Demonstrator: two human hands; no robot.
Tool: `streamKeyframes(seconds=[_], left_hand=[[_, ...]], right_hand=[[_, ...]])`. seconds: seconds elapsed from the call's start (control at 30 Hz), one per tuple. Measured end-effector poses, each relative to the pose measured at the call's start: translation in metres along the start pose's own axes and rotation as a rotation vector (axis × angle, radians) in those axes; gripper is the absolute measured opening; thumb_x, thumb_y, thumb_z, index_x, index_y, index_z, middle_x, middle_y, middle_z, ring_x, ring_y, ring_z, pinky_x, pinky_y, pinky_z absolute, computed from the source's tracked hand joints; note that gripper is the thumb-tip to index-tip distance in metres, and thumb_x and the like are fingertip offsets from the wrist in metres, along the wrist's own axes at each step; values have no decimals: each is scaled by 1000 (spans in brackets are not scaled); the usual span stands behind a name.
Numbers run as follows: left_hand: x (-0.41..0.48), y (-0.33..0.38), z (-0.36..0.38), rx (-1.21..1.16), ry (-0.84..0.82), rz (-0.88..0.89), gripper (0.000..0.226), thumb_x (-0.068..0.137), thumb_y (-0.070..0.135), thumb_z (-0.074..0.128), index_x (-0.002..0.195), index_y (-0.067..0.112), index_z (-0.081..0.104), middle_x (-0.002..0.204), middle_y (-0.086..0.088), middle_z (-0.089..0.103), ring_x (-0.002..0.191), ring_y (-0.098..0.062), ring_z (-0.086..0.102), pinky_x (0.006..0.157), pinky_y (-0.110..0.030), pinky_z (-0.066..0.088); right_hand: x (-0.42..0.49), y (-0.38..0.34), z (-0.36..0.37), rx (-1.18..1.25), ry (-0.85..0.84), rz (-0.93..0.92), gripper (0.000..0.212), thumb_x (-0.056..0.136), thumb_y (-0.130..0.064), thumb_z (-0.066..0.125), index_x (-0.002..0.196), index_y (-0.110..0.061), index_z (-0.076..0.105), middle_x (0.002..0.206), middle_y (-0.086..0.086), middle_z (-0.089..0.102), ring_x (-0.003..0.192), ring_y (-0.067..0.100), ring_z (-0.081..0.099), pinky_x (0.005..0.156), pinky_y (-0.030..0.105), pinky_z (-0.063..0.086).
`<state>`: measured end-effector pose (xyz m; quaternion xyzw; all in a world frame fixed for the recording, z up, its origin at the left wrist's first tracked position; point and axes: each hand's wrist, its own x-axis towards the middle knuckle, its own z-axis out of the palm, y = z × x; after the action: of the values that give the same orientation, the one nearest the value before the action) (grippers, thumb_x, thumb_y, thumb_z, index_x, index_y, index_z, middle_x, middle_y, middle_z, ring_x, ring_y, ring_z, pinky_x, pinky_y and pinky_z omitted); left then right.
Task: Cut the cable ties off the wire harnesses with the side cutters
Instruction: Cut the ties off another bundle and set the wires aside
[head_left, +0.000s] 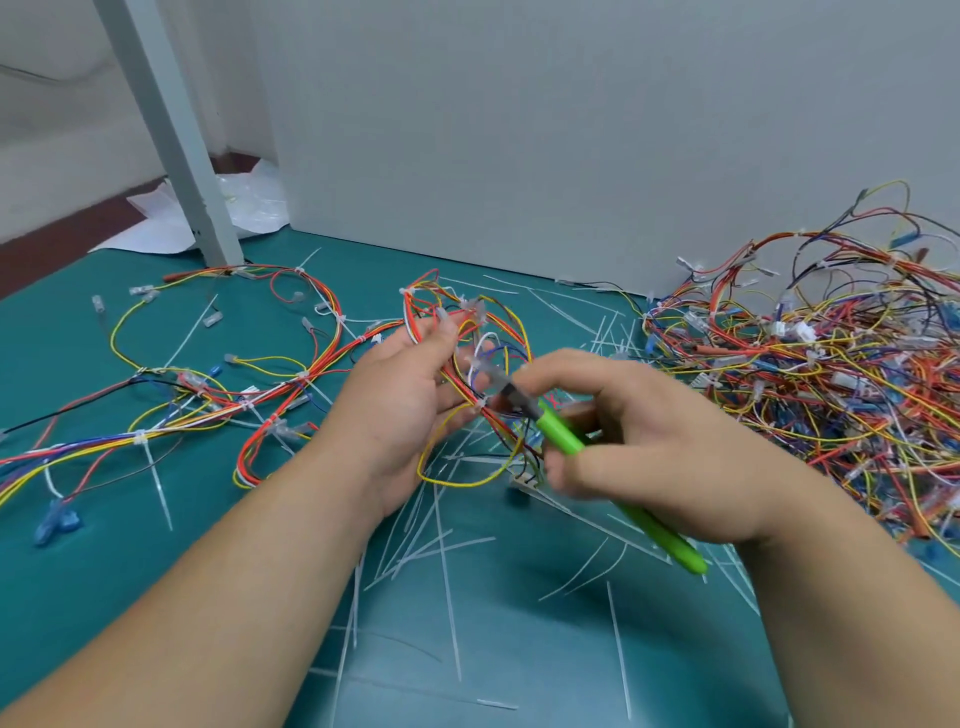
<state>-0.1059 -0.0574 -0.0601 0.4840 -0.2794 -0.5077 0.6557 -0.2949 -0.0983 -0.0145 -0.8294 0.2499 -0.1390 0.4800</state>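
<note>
A long wire harness (234, 400) lies flat on the green desk (156, 571). The left hand (400, 384) curls round a bunch of wires (467, 332), held up over the desk. The right hand (639, 447) grips the green side cutters (558, 431), tip right at that bunch. Cut white ties (447, 545) lie underneath. A big wire pile (831, 374) sits far right.
</note>
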Motion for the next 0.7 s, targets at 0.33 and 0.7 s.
streamKeyframes(seconds=[0.33,0.7], left_hand=[[-5,1,5,44,-72,179,27,109,28,40,115,31,67,110,-3,77,82,-19,76,68,-32,51],[-11,3,4,-204,-368,217,31,98,22,47,101,27,78,83,-5,70,59,-16,62,50,-26,46]], right_hand=[[13,10,-4,356,550,-88,40,55,-34,68,96,-34,69,83,-2,57,70,23,44,70,47,33],[13,19,-8,795,369,4,38,69,-11,50,103,-15,66,107,7,55,72,30,40,65,38,36]])
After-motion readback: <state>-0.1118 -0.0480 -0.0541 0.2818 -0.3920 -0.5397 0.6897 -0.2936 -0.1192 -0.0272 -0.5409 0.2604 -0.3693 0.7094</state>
